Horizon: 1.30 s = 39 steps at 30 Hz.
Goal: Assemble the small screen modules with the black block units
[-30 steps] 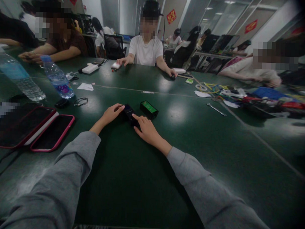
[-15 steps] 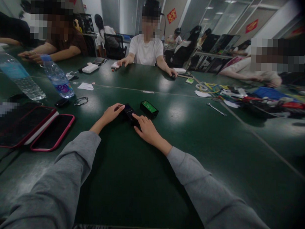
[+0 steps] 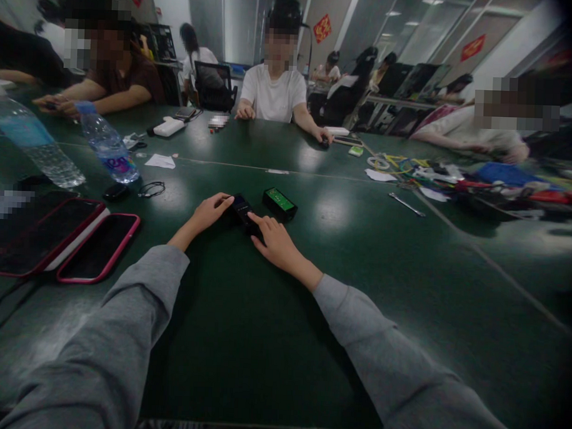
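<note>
A small black handheld device (image 3: 242, 207) with a dark, faintly lit screen lies slanted between my hands over the green table. My left hand (image 3: 208, 213) closes on its far left edge, thumb and fingertips together there. With its index finger stretched out, my right hand (image 3: 279, 244) touches the screen; the right thumb rests along the device's near end. How the other right fingers sit is partly hidden. Just beyond, to the right and apart from both hands, is a black box-shaped device (image 3: 280, 203) with a bright green display.
On the left stand two water bottles (image 3: 107, 147), with a red-framed phone (image 3: 99, 248) nearer me. A wrench (image 3: 407, 205) and a heap of cables (image 3: 437, 173) lie to the right. Across the table (image 3: 263, 339) sits a person in a white shirt (image 3: 274, 92); others sit at both sides.
My hands and the black device stay in place. The person opposite has drawn one hand back from the small white object on the table.
</note>
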{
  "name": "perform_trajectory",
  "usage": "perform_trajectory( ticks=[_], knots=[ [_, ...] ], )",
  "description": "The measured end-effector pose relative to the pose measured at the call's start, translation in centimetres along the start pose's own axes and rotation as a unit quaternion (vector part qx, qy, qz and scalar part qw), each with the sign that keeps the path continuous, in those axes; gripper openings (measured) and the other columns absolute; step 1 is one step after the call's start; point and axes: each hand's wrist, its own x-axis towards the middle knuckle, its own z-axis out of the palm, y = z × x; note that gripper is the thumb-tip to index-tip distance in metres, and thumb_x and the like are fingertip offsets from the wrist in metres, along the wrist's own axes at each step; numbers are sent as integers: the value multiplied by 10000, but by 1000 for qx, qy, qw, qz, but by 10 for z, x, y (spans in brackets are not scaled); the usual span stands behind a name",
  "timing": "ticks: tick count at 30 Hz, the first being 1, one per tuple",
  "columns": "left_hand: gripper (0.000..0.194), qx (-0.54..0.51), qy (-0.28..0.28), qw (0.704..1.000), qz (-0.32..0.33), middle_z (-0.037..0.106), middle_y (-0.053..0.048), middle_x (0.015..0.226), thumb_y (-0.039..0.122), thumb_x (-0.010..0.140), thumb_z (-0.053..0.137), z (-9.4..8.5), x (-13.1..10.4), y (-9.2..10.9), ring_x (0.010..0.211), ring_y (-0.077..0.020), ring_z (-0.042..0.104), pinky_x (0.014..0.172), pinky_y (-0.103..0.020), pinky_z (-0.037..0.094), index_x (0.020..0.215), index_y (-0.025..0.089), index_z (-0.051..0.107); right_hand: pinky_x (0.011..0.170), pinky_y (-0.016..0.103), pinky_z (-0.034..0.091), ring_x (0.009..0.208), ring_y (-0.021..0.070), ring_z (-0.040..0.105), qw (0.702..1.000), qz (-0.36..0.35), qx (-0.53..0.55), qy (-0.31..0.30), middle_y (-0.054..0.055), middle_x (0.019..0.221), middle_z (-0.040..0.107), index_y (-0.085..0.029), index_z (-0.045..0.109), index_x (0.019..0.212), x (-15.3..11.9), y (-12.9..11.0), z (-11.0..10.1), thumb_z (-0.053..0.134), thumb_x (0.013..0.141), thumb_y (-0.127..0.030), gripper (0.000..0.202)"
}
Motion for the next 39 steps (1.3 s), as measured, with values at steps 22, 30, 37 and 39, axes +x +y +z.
perform_trajectory(
  ticks=[22, 30, 37, 39],
  knots=[
    [506, 2, 4, 1000, 6, 683, -64, 1037, 612, 899, 390, 1, 1, -3, 934, -212, 622, 880, -385, 478, 1123, 229, 633, 834, 431, 476, 1032, 271, 528, 1000, -2, 7, 2, 121, 1215, 534, -227, 246, 1487, -1, -1, -3, 465, 952, -283, 581],
    [496, -1, 3, 1000, 6, 686, -64, 1060, 605, 899, 395, 1, 0, -1, 951, -213, 621, 891, -389, 478, 1120, 233, 638, 839, 437, 475, 1029, 272, 523, 1000, -1, 0, 2, 113, 1193, 541, -227, 253, 1483, 0, 0, 0, 461, 953, -288, 573],
    [513, -2, 0, 1000, 8, 687, -63, 1067, 623, 894, 391, -1, -1, 1, 970, -218, 623, 906, -389, 472, 1122, 236, 637, 844, 436, 469, 1031, 269, 521, 1000, -2, 1, 2, 116, 1213, 534, -229, 243, 1489, 0, 0, 0, 463, 953, -289, 582],
    [513, -1, 0, 1000, 5, 687, -61, 1069, 623, 895, 388, -1, -1, 2, 965, -216, 623, 905, -387, 473, 1125, 237, 635, 838, 428, 468, 1026, 266, 523, 1000, -2, 4, 1, 114, 1212, 535, -231, 240, 1490, -1, -1, -1, 462, 954, -287, 584]
  ],
)
